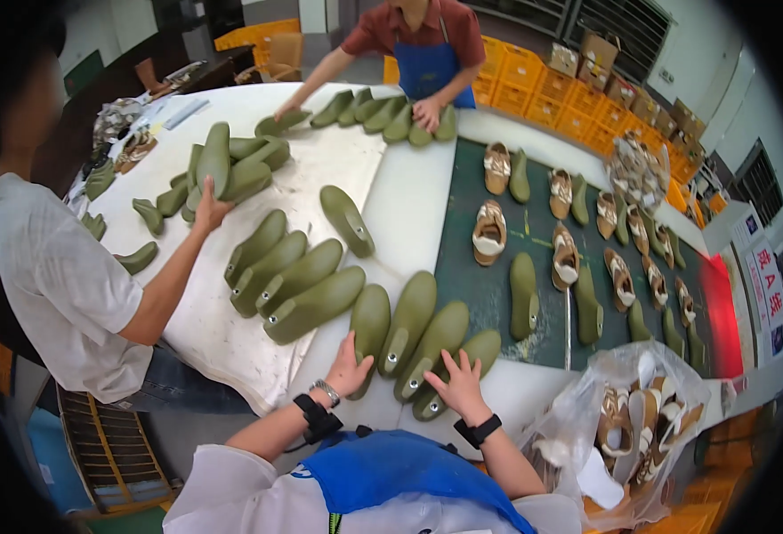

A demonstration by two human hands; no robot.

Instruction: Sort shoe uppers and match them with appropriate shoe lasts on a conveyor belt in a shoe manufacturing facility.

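Note:
A row of several green shoe lasts lies in front of me at the near table edge. My left hand (345, 367) is closed around the heel end of the leftmost last (370, 320), its thumb across the top. My right hand (460, 389) rests on the right end of the row with its fingers spread, touching the rightmost last (482, 349) and its neighbour (445, 334). Between my hands lies another last (411, 311). Just left of this row is a second group of lasts (316, 303), heels toward me, and a single last (345, 218) lies beyond.
At left a person holds a last (214, 160) over a loose pile. Another person across the white table (391, 205) handles a row of lasts. On the right, a green conveyor belt (472, 303) carries brown-and-white shoes (489, 233) and lasts. A plastic bag of shoes (618, 427) sits near right.

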